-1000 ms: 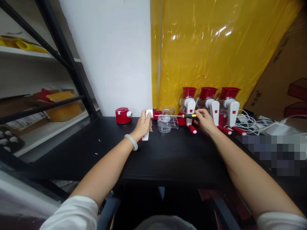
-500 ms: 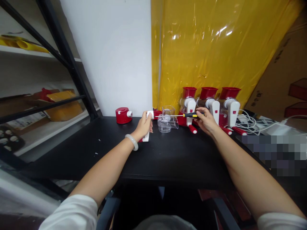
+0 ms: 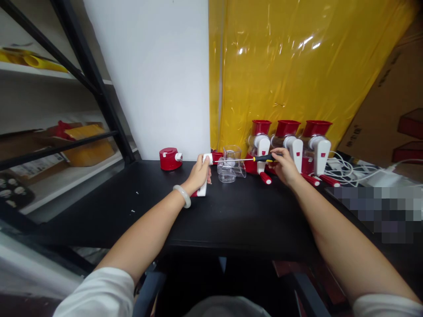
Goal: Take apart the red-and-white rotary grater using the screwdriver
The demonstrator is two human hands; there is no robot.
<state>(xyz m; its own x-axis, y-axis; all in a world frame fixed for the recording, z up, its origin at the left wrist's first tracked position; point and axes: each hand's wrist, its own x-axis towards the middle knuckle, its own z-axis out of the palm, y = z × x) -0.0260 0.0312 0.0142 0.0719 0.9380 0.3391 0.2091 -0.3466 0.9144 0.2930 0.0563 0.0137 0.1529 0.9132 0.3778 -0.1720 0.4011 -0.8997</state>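
My left hand [image 3: 197,175] is closed around a white-and-red crank handle [image 3: 202,190], whose white round end [image 3: 208,158] points to the right above the fingers. In my right hand [image 3: 284,166] is a screwdriver [image 3: 263,158] with a black and yellow grip, held level by the fingertips. Its thin shaft runs left to the white end of the crank; whether the tip touches a screw is too small to tell. Behind the shaft stands a clear plastic grater housing [image 3: 228,174]. Left of my left hand sits a red round base [image 3: 170,159] with a white knob.
Several rotary graters, red and white, stand at the back right, one of them here [image 3: 320,149]. White cables [image 3: 350,169] and a power strip [image 3: 385,176] lie beyond them. A shelf rack [image 3: 95,83] is on the left. Small white scraps lie on the black table [image 3: 109,211].
The screwdriver's grip has turned a little in my right hand, showing less yellow, and the right fingers have shifted on it. My left hand and the crank have barely moved.
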